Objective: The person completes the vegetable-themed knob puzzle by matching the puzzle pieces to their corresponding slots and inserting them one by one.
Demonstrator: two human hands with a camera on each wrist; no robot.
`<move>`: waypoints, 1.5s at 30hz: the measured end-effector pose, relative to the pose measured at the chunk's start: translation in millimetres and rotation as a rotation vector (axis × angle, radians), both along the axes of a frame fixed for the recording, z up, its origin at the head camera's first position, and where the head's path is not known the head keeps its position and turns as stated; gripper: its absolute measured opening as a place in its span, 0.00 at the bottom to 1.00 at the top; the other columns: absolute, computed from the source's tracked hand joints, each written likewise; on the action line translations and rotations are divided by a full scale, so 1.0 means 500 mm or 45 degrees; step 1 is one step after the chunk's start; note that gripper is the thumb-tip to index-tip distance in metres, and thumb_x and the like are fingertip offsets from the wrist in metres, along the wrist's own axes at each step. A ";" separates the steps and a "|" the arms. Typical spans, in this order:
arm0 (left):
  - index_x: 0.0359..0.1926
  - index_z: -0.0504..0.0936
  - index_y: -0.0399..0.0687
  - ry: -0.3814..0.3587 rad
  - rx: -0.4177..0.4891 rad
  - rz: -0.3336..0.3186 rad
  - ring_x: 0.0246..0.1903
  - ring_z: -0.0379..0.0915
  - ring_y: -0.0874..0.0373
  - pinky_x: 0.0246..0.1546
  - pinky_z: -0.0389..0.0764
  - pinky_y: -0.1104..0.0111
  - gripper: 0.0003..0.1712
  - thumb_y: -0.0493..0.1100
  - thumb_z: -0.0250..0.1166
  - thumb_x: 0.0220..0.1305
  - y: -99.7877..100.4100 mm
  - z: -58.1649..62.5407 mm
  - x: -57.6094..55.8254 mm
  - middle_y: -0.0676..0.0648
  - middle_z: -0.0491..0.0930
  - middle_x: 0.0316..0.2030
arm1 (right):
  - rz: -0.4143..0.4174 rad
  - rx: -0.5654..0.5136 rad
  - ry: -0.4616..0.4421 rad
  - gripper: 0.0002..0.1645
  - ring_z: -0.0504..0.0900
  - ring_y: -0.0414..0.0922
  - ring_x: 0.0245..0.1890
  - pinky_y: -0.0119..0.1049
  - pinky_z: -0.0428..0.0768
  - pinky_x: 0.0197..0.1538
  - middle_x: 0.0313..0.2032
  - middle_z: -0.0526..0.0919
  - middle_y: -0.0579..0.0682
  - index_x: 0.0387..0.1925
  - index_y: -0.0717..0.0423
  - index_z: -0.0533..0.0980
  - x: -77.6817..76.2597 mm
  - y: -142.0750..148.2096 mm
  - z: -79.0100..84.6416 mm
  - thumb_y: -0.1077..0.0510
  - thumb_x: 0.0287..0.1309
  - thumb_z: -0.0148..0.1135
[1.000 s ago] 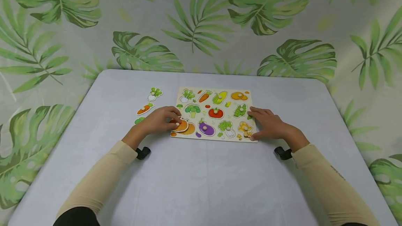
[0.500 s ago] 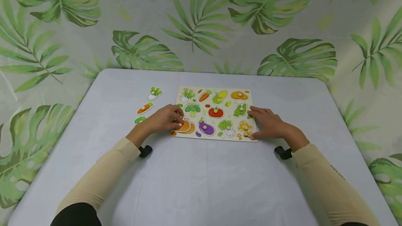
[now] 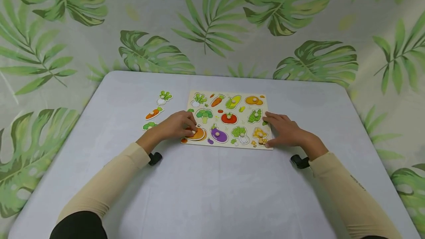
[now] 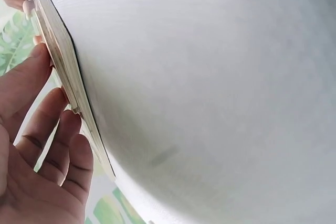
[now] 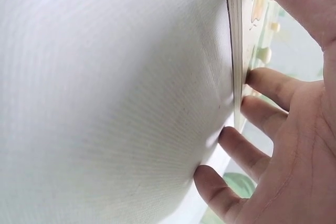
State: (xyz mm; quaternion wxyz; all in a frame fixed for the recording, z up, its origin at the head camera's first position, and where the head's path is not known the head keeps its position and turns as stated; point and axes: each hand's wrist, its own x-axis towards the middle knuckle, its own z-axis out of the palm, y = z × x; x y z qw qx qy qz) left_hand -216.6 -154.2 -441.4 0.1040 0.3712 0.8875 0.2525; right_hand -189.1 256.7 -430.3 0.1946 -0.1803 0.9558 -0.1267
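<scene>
A wooden vegetable puzzle board (image 3: 244, 122) lies flat at the middle of the table. At its near left corner my left hand (image 3: 176, 125) pinches a pumpkin puzzle piece (image 3: 200, 134) by its small knob. The piece covers much of the orange printed spot below it; whether it sits fully down I cannot tell. From the left wrist view, the thumb and fingertips of the left hand (image 4: 50, 153) are at the board's edge. My right hand (image 3: 287, 132) rests against the board's right edge, fingers fairly straight, and in the right wrist view two fingertips touch the white cloth.
Left of the board lie loose pieces: a white radish (image 3: 164, 98), a carrot (image 3: 154, 113) and a broccoli (image 3: 149, 125), the last beside the left forearm. Several knobbed pieces, such as the eggplant (image 3: 219, 135) and tomato (image 3: 229, 119), sit in the board. White cloth (image 3: 219, 191) covers the table.
My left hand has moved slightly right with the pumpkin piece, which now covers more of the printed orange spot. The right hand has kept its place at the board's edge.
</scene>
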 end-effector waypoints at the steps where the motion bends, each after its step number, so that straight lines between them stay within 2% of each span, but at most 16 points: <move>1: 0.39 0.91 0.47 -0.005 0.001 0.004 0.46 0.75 0.54 0.51 0.77 0.60 0.07 0.39 0.72 0.58 0.001 0.000 0.000 0.48 0.81 0.44 | -0.001 0.002 0.000 0.58 0.50 0.68 0.74 0.78 0.58 0.64 0.78 0.49 0.59 0.75 0.55 0.57 0.000 0.000 0.000 0.41 0.50 0.75; 6: 0.40 0.91 0.48 -0.019 -0.005 0.020 0.48 0.75 0.53 0.52 0.77 0.59 0.08 0.40 0.72 0.59 0.002 -0.001 -0.001 0.48 0.82 0.45 | -0.004 0.007 0.004 0.58 0.49 0.68 0.74 0.79 0.57 0.64 0.78 0.49 0.59 0.75 0.55 0.57 -0.002 0.001 -0.001 0.41 0.50 0.74; 14: 0.41 0.91 0.49 -0.002 -0.023 -0.033 0.49 0.75 0.53 0.54 0.77 0.59 0.08 0.41 0.71 0.61 0.015 -0.002 -0.005 0.48 0.82 0.46 | -0.007 0.002 0.008 0.58 0.49 0.68 0.74 0.79 0.57 0.64 0.78 0.48 0.59 0.75 0.54 0.57 -0.004 0.007 -0.003 0.41 0.50 0.74; 21: 0.41 0.91 0.49 -0.031 -0.047 -0.002 0.46 0.75 0.55 0.52 0.78 0.62 0.08 0.41 0.71 0.60 0.022 -0.001 -0.003 0.49 0.82 0.45 | -0.007 0.004 0.010 0.58 0.49 0.68 0.74 0.79 0.57 0.64 0.78 0.49 0.59 0.75 0.54 0.57 -0.006 0.009 -0.010 0.40 0.50 0.74; 29: 0.42 0.90 0.49 0.011 -0.092 0.005 0.51 0.74 0.53 0.58 0.77 0.59 0.09 0.43 0.71 0.61 0.019 0.005 0.002 0.49 0.82 0.48 | -0.013 0.004 0.006 0.59 0.49 0.68 0.74 0.79 0.57 0.64 0.78 0.49 0.59 0.75 0.54 0.57 -0.006 0.006 -0.009 0.39 0.49 0.74; 36: 0.44 0.89 0.46 -0.006 -0.098 -0.014 0.55 0.75 0.51 0.63 0.75 0.56 0.12 0.45 0.69 0.63 0.011 0.019 -0.001 0.48 0.83 0.51 | -0.006 0.004 0.007 0.58 0.49 0.68 0.74 0.78 0.58 0.64 0.78 0.49 0.59 0.75 0.54 0.57 -0.004 0.009 -0.008 0.40 0.50 0.74; 40: 0.43 0.89 0.44 0.039 -0.068 0.052 0.55 0.76 0.49 0.63 0.76 0.54 0.11 0.44 0.68 0.63 -0.017 0.025 -0.016 0.46 0.84 0.50 | 0.000 -0.005 0.009 0.57 0.49 0.68 0.74 0.78 0.58 0.64 0.78 0.49 0.59 0.75 0.55 0.57 -0.004 0.008 -0.007 0.40 0.51 0.74; 45: 0.44 0.88 0.41 0.077 -0.041 0.235 0.56 0.77 0.45 0.63 0.76 0.50 0.11 0.40 0.66 0.64 -0.076 0.037 -0.049 0.42 0.84 0.50 | 0.006 -0.006 0.005 0.58 0.49 0.68 0.74 0.78 0.57 0.64 0.78 0.49 0.59 0.75 0.54 0.57 -0.004 0.006 -0.008 0.39 0.50 0.74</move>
